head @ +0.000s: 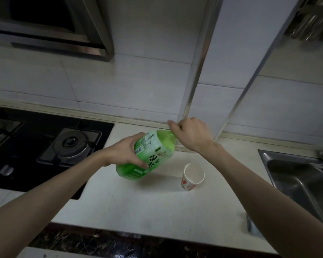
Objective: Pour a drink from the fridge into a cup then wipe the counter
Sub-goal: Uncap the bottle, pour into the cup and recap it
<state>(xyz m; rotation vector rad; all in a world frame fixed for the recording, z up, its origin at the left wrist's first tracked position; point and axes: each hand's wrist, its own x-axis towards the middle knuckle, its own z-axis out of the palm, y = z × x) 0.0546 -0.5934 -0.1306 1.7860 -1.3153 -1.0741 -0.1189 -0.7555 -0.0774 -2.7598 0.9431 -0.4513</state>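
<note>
Head view: the left hand wraps round the body of a tilted green plastic tea bottle, and the right hand curls over its neck. A white paper cup stands on the pale table, just nearer than the right hand.

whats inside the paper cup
Only the white inner wall of the paper cup shows, with no drink in sight; its floor is hard to make out. The right hand covers the neck of the green bottle.

The pale desk carries one upright paper cup. A black hob is set in at left, a steel sink at right.
</note>
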